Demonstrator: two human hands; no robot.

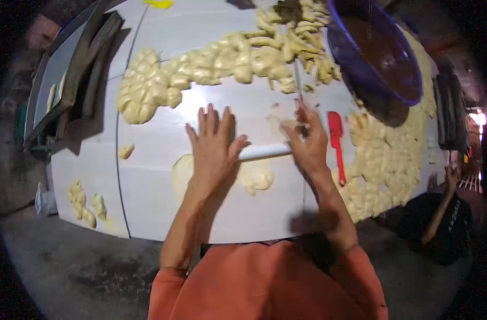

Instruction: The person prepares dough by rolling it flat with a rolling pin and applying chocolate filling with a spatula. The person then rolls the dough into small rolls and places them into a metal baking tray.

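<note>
My left hand (214, 146) lies with fingers spread, its thumb beside the left end of a white rolling pin (263, 151). My right hand (310, 141) is closed round a knife (297, 80) whose narrow metal blade points away from me. That hand also covers the rolling pin's right end; whether it presses on it I cannot tell. Flattened pale dough (258, 180) lies on the near side of the pin. Another thin dough piece (181, 172) shows left of my left wrist. Beyond my hands runs a band of dough lumps (216, 60).
A purple basin (417, 80) with brown contents stands at the far right. Dough pieces (387, 160) cover the table's right side, near a red spatula (336, 144). Dough strips (307, 48) lie far ahead. Trays (59, 80) stand at left. Another person's arm (441, 210) shows at right.
</note>
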